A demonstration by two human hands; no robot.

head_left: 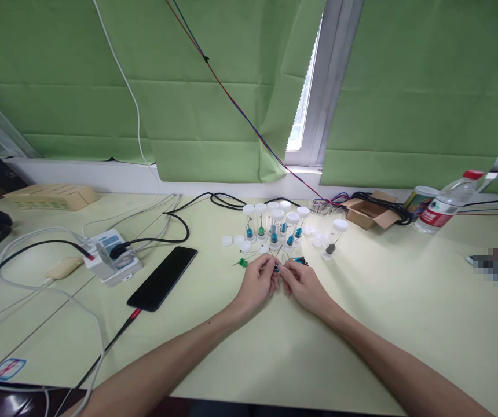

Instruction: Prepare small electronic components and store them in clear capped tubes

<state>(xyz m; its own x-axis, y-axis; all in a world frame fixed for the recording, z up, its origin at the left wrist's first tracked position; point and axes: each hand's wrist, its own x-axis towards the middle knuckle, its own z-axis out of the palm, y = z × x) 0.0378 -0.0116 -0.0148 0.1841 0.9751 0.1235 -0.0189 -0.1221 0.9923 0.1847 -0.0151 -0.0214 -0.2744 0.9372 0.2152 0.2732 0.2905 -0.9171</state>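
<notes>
My left hand (259,280) and my right hand (300,284) meet above the table, their fingertips closed on a small blue component with thin wire leads (276,268). Its exact kind is too small to tell. Just behind them stand several clear tubes with white caps (277,217), most holding a blue piece on leads. One tube (330,249) at the right holds a dark piece and leans slightly. A green component (243,263) lies left of my left hand. More dark and blue components (301,260) lie behind my right hand, partly hidden.
Loose white caps (227,240) lie around the tubes. At left are a black phone (162,279), a white power strip (112,258) and looping cables. An opened cardboard box (368,213), a can (421,200) and a water bottle (446,205) stand at back right.
</notes>
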